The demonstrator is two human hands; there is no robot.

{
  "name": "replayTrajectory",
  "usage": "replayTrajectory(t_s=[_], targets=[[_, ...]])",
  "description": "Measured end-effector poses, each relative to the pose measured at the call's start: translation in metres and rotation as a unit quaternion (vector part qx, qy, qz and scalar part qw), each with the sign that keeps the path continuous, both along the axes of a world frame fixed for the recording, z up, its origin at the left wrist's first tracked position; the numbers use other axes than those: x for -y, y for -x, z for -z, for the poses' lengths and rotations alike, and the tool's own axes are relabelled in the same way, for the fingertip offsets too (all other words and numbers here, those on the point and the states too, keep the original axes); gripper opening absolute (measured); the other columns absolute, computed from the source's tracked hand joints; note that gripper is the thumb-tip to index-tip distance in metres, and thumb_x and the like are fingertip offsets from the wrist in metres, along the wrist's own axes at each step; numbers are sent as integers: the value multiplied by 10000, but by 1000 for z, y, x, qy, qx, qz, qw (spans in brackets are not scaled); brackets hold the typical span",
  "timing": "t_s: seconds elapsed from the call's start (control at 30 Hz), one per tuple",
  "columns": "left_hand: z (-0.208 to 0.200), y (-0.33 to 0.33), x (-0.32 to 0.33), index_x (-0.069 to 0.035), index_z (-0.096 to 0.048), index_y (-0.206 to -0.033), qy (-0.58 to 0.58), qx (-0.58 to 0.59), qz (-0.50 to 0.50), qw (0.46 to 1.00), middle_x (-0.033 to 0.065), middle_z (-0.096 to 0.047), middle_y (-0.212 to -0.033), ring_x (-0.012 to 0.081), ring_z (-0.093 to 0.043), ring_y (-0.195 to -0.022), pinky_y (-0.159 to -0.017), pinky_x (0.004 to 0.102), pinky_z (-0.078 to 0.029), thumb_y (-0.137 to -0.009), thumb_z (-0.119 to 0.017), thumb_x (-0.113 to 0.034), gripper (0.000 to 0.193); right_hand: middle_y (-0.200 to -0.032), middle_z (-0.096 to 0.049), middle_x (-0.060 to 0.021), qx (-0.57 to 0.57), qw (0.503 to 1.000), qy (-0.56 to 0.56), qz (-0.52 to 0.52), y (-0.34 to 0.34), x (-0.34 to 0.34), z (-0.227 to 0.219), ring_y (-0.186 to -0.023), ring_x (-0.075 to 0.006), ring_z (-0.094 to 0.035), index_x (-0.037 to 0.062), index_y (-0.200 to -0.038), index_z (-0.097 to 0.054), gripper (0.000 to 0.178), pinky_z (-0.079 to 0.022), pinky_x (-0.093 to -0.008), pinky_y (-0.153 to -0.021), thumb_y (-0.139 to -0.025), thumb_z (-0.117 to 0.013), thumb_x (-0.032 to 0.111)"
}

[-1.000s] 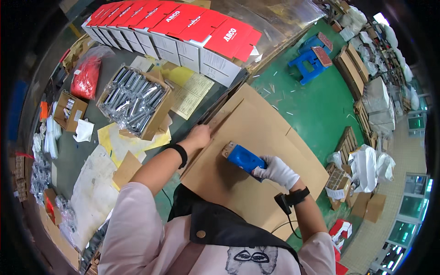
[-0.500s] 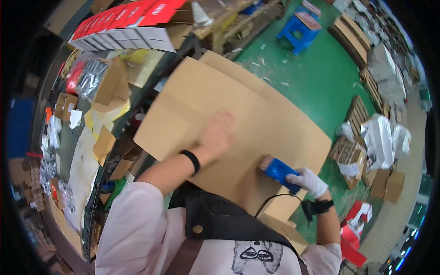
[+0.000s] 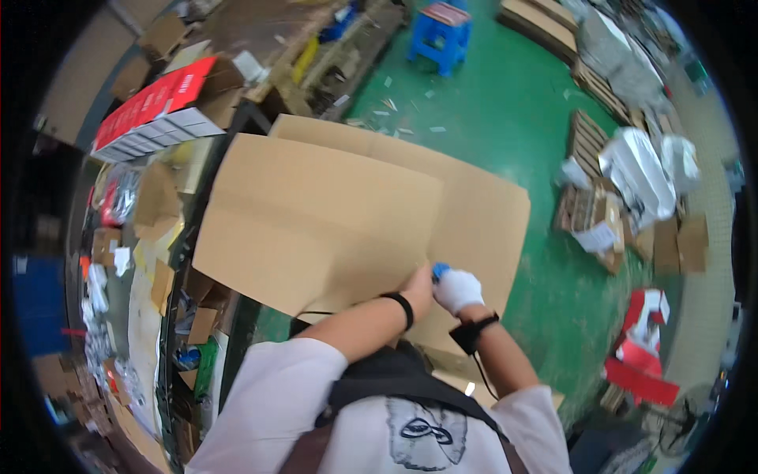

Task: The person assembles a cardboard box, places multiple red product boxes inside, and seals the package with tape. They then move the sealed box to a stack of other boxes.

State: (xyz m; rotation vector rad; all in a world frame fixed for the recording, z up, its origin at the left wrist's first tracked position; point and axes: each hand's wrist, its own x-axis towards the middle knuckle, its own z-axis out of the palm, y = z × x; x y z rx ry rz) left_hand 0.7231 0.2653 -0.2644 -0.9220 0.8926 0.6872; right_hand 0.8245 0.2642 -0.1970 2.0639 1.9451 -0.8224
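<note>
Right hand [image 3: 458, 290]: your gloved fist grips the blue tool [image 3: 439, 271]
Left hand [image 3: 417, 291]: touching beside it, grip unclear
Cardboard sheet [image 3: 316, 213]: spreads up-left of both

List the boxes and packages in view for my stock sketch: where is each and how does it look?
Flattened cardboard carton: centre, under both hands, large, plain brown.
Row of boxes: upper left on the bench, red tops, white sides.
Small cartons: right, on the floor, brown.

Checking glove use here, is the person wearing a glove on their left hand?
No, the left hand is bare on the cardboard sheet; only the right hand wears a white glove.
</note>
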Motion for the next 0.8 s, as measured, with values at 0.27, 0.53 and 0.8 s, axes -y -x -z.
replayTrajectory(t_s=[0.27,0.53,0.8], targets=[[-109,48,-31,-52,-634,-1138,-580,-37,587,564,123,-665,-1107,261,-611,-1048,-867,414,-481,-899,-611,-375,402,-804,-647,-103,-380,827,-155,385,1,61,-105,-737,-165,-623,-58,-936,-633,407,-502,-305,-666,-979,-474,314],[-191,337,0,19,-538,-1230,-710,-234,300,593,17,-587,-1124,93,-491,-1043,-926,292,-425,-981,-557,-316,418,-1312,-552,-195,-535,845,4,9,172,46,-194,-1235,-261,-517,-46,-1320,-498,366,-364,-382,-1066,-969,-504,57],[-134,685,63,16,-591,-1064,-228,-845,352,333,220,-635,-963,422,-575,-925,-835,476,-471,-889,-614,-307,368,-1155,-632,-211,-495,854,-11,158,282,59,-137,-1058,-288,-628,-68,-1229,-543,281,-492,-362,-960,-977,-487,43]])
